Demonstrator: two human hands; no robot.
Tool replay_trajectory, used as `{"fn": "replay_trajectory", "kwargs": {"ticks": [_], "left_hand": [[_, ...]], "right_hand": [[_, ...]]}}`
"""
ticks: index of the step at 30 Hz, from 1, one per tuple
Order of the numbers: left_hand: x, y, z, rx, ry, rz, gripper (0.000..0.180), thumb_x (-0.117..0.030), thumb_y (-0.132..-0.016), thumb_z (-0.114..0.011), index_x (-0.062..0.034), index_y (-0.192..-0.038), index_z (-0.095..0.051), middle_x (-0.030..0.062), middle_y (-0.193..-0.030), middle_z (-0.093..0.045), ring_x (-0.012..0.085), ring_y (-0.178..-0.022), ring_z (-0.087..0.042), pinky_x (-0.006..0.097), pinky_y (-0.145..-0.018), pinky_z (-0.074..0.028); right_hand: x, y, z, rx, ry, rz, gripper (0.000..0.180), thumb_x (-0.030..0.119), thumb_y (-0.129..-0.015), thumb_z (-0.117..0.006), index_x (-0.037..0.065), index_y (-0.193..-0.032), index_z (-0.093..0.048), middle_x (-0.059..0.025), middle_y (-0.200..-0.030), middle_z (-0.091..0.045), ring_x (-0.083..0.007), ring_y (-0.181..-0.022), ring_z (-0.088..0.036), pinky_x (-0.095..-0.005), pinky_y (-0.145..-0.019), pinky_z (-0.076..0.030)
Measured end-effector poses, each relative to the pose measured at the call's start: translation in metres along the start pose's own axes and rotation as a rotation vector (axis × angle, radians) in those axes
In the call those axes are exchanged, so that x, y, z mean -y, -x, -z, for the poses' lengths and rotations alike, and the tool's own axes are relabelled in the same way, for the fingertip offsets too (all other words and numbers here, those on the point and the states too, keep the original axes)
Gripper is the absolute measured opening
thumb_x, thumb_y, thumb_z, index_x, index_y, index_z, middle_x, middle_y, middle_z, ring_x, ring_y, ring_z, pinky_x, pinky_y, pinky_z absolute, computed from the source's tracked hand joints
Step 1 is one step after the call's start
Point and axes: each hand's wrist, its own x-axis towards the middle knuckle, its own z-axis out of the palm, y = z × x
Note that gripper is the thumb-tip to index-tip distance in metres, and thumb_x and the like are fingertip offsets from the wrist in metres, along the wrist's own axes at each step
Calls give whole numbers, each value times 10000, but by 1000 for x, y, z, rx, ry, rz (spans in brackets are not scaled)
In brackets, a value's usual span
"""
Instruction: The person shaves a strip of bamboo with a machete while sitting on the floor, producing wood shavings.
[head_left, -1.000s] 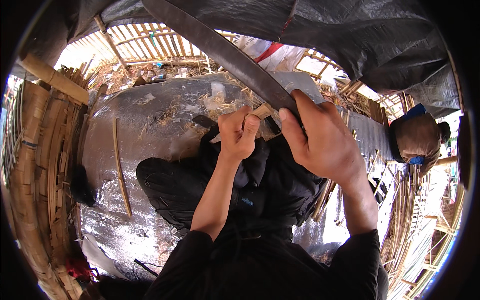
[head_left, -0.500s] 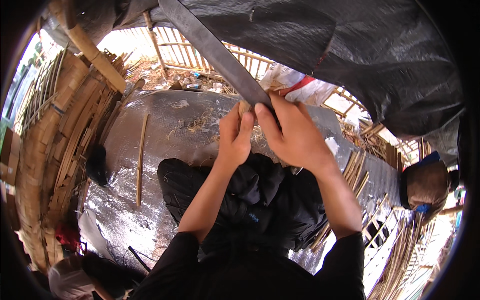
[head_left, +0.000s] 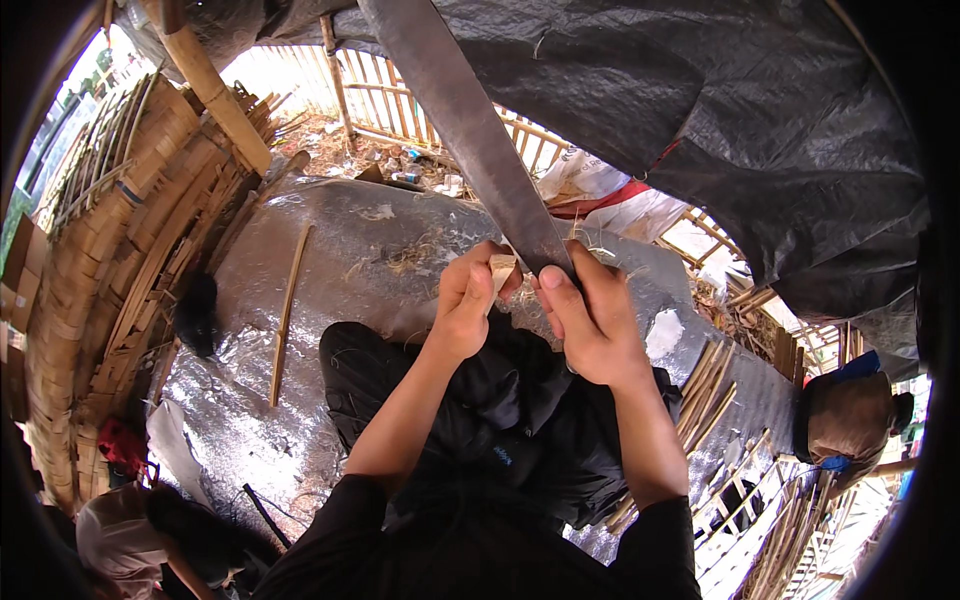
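both hands meet above the person's lap, forearms angled inward: the left hand [head_left: 466,300] pinches a small bamboo piece [head_left: 499,270] upright, while the right hand [head_left: 590,320] clamps the base of a long dark blade [head_left: 470,130] pressed against it. below lies a silver tarp [head_left: 350,250] with a loose bamboo strip [head_left: 288,300].

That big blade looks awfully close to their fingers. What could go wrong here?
The left hand pinches a small bamboo piece right against the long blade, so a slip could cut a fingertip. The right hand grips the blade itself, thumb near its edge, and could slide. Shavings may also fall onto the lap below.
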Motion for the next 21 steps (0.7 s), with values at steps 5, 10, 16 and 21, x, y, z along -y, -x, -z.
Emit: {"fn": "replay_trajectory", "kwargs": {"ticks": [5, 10, 16, 21], "left_hand": [[5, -3, -9, -38, -29, 0, 705, -604, -1055, -333, 3, -785, -570, 17, -673, -520, 110, -605, -438, 275, -567, -342], [12, -10, -21, -71, -10, 66, 725, -597, -1058, -335, 20, -778, -591, 18, -643, -519, 103, -580, -435, 281, -523, -325], [20, -12, -21, -66, -70, -7, 745, -577, -1064, -336, 45, -766, -618, 43, -636, -511, 102, -577, -441, 285, -515, -325], [17, -13, -24, -50, -68, -23, 734, -567, -1067, -334, 40, -740, -587, 60, -613, -482, 130, -553, -438, 306, -509, -318]], "right_hand": [[-1, 5, 0, -21, -14, 59, 210, 151, -1014, -566, -54, -1052, -591, -180, -691, -621, -353, -609, -636, -404, -574, -466], [-1, 4, -5, -83, 85, 143, 215, 142, -1023, -549, -70, -1029, -582, -187, -715, -650, -361, -604, -642, -401, -564, -480], [-4, 4, -11, -167, 41, 108, 254, 185, -1048, -515, -48, -960, -565, -121, -633, -602, -267, -538, -622, -360, -523, -465], [-3, -2, -11, -186, -76, 58, 332, 251, -1071, -474, -29, -909, -551, -44, -558, -533, -133, -463, -546, -312, -460, -411]]}}
